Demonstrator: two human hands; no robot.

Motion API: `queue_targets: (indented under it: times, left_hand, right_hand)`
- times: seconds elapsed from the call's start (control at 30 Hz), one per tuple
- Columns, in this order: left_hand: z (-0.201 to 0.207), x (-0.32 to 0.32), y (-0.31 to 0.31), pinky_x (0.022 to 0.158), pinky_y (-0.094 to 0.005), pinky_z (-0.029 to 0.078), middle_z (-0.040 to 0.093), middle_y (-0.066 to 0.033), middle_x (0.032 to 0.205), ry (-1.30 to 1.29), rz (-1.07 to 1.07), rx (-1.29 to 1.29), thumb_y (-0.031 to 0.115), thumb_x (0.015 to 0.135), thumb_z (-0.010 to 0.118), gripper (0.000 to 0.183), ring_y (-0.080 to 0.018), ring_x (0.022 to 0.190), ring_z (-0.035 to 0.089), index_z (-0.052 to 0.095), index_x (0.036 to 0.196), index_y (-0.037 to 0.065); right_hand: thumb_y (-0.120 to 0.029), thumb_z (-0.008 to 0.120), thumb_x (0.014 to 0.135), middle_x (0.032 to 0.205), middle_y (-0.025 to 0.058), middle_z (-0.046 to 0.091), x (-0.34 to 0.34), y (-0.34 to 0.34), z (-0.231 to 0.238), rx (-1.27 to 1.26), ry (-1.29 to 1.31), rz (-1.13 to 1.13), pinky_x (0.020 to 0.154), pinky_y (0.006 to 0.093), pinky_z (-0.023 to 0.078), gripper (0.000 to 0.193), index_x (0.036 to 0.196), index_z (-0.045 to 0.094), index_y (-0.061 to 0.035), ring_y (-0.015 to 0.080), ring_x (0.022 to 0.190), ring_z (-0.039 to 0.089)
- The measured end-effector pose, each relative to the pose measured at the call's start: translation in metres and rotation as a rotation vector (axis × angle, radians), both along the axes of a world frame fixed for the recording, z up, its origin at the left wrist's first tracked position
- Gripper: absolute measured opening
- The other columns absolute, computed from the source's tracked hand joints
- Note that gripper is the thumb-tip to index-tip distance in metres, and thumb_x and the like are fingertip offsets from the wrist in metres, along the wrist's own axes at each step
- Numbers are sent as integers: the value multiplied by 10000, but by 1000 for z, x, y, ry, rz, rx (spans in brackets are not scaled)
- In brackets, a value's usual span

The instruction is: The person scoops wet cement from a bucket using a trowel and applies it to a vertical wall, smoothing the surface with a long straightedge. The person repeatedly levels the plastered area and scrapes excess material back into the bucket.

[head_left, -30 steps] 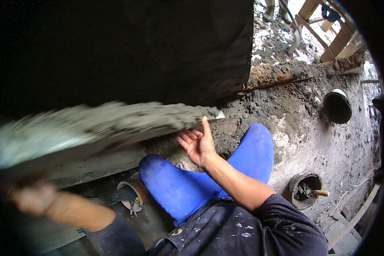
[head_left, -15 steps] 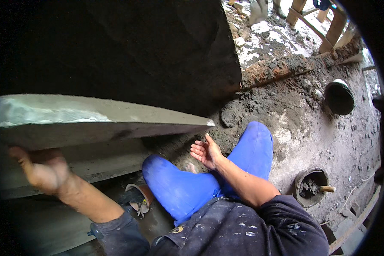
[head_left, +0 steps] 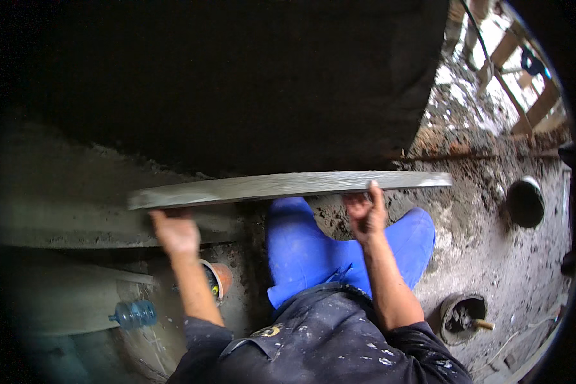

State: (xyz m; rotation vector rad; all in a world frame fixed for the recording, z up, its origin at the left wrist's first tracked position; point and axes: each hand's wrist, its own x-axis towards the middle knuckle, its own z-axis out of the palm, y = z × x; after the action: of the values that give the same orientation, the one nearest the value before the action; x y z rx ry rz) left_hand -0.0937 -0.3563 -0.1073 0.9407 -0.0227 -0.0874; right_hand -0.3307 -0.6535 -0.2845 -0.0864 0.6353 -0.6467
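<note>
A long, straight, grey levelling board, its face smeared with pale mortar, lies crosswise before me above my knees. Near its left end my left hand holds the lower edge, with the fingers partly hidden behind the board. My right hand grips the same edge right of the middle; its thumb points up along the face and the fingers curl underneath. Just beyond the board rises a dark, flat wall surface.
To my left are a grey ledge, an orange bucket and a clear blue plastic bottle. On the right, a mortar bucket with a wooden handle and a dark bucket stand on rough ground. Wooden framing is at upper right.
The board has shifted right and now lies nearly level across my view. My right hand, open and apart from it before, has taken hold. My left hand moved right along with it.
</note>
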Motion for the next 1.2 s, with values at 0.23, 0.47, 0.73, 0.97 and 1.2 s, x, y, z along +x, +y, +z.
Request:
queue_targets:
  times: [0.23, 0.47, 0.73, 0.97, 1.2]
  left_hand:
    - [-194, 45, -66, 1162, -523, 275, 386, -103, 1481, 446, -177, -97, 432, 957, 562, 587, -341, 1343, 391, 401, 1448, 153]
    - [-309, 91, -76, 1057, -460, 399, 487, -82, 1404, 534, -14, -7, 489, 926, 599, 592, -296, 1258, 469, 463, 1399, 160]
    - [-311, 133, -29, 1067, -463, 417, 513, -104, 1388, 579, -56, 128, 456, 974, 500, 528, -272, 1244, 510, 506, 1350, 85]
    - [-264, 63, -94, 1023, -447, 449, 547, -103, 1349, 383, -95, 72, 372, 991, 485, 405, -284, 1214, 533, 530, 1321, 141]
    - [-244, 26, -144, 1038, -460, 449, 550, -100, 1337, 449, -71, -91, 375, 931, 643, 520, -257, 1265, 487, 507, 1356, 110]
  right_hand:
    - [-339, 794, 787, 1141, 144, 602, -10, -89, -52, -157, 350, -124, 931, 430, 527, 551, 1172, 564, -18, 305, 1038, 613]
    - [-316, 813, 748, 934, 44, 627, 23, -127, -106, -115, 404, 55, 883, 431, 514, 372, 1013, 626, -133, 221, 923, 621]
    - [-173, 752, 848, 650, -20, 426, 69, -92, -118, -144, 330, 87, 526, 306, 462, 179, 933, 602, -126, 117, 496, 403]
    - [-345, 780, 843, 770, 16, 622, 21, -157, -52, -437, 782, 207, 474, 241, 428, 296, 916, 630, -101, 131, 552, 551]
    - [-492, 765, 811, 643, -39, 513, -7, -190, -18, -528, 535, -270, 540, 267, 438, 433, 825, 599, -92, 94, 539, 452]
